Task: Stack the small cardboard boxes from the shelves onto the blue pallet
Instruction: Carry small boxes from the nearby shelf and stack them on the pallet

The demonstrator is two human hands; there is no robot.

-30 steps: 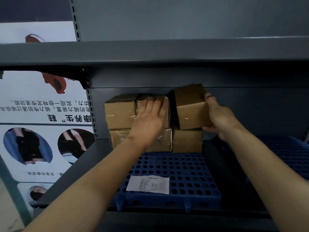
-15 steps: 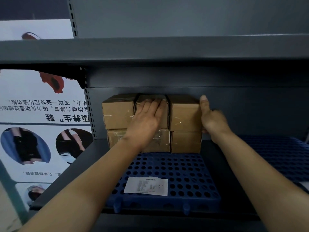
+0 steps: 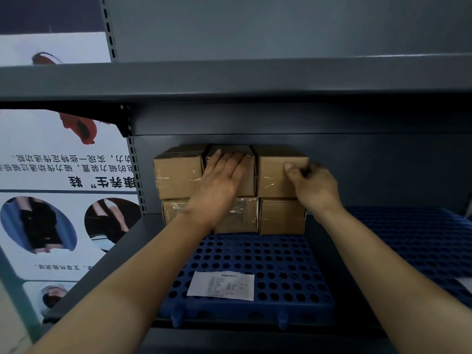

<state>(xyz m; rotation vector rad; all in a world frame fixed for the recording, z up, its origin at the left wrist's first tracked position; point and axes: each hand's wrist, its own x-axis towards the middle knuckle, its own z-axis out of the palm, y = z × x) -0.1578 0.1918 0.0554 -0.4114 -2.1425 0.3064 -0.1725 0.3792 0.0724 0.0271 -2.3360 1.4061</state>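
Small brown cardboard boxes stand in two rows of three at the back of a blue perforated pallet (image 3: pixel 281 264) on a dark shelf. My left hand (image 3: pixel 222 180) lies flat against the front of the top middle box (image 3: pixel 250 182), fingers together and pointing up. My right hand (image 3: pixel 311 185) grips the right edge of the top right box (image 3: pixel 273 175), thumb on its front face and fingers curled round its side. That box sits level on the bottom right box (image 3: pixel 281 217). The top left box (image 3: pixel 178 172) is untouched.
A white paper label (image 3: pixel 221 286) lies on the pallet's front part. A second blue pallet (image 3: pixel 421 241) lies further right on the shelf. The upper shelf (image 3: pixel 255 77) hangs low over the boxes. A printed poster (image 3: pixel 63 187) and slotted upright (image 3: pixel 134 175) stand at left.
The top right box was tilted and lifted in my right hand; it now sits square in the top row. My right hand shifted from its side to its front corner. My left hand stayed put.
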